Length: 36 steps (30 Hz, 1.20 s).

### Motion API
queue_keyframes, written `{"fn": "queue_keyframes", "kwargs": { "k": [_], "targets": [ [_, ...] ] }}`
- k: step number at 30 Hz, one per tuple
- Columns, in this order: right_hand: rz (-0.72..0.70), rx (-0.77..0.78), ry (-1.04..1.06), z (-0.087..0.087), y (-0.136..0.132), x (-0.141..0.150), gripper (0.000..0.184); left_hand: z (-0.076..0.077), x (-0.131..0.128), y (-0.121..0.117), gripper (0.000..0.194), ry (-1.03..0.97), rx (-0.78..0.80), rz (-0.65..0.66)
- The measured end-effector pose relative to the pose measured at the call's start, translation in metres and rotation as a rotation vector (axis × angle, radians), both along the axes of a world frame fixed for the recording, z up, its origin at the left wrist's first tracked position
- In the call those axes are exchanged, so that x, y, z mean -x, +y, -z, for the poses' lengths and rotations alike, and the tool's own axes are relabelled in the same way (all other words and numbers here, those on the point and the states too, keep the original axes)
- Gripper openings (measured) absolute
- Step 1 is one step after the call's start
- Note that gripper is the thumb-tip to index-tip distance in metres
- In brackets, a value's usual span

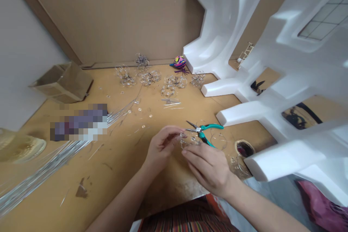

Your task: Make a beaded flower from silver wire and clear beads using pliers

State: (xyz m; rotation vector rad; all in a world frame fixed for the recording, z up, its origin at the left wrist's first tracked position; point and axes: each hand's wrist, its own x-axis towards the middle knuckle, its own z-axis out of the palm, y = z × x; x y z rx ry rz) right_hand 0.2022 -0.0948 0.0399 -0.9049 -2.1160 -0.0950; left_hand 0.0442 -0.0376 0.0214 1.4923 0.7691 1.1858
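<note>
My left hand (pixel 162 145) and my right hand (pixel 209 166) meet over the brown board (pixel 114 166), both pinched on a small clear wire-and-bead piece (pixel 187 140) held between the fingertips. Teal-handled pliers (pixel 203 130) lie on the board just beyond my fingers, jaws pointing left, touched by neither hand.
Several finished wire flowers (pixel 152 77) lie at the back, near a colourful small toy (pixel 179 61). A bundle of silver wires (pixel 40 174) runs along the left. A cardboard box (pixel 63 81) sits far left. Large white foam shapes (pixel 272 79) fill the right. A small round container (pixel 244 148) stands right of my hands.
</note>
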Motion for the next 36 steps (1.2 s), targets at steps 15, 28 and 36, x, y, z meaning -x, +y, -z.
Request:
{"fn": "queue_keyframes", "kwargs": {
  "k": [15,28,36],
  "targets": [
    [-0.008,-0.007,-0.012,0.011,-0.001,-0.008,0.025,0.007,0.014,-0.006,0.042,0.269,-0.922,-0.130],
    [-0.003,-0.035,-0.026,0.011,0.004,-0.015,0.024,0.014,0.013,-0.003,0.044,0.315,-0.858,-0.148],
    [-0.003,-0.008,-0.016,0.012,0.004,-0.014,0.026,0.015,0.013,-0.002,0.044,0.312,-0.847,-0.154]
  ]
}}
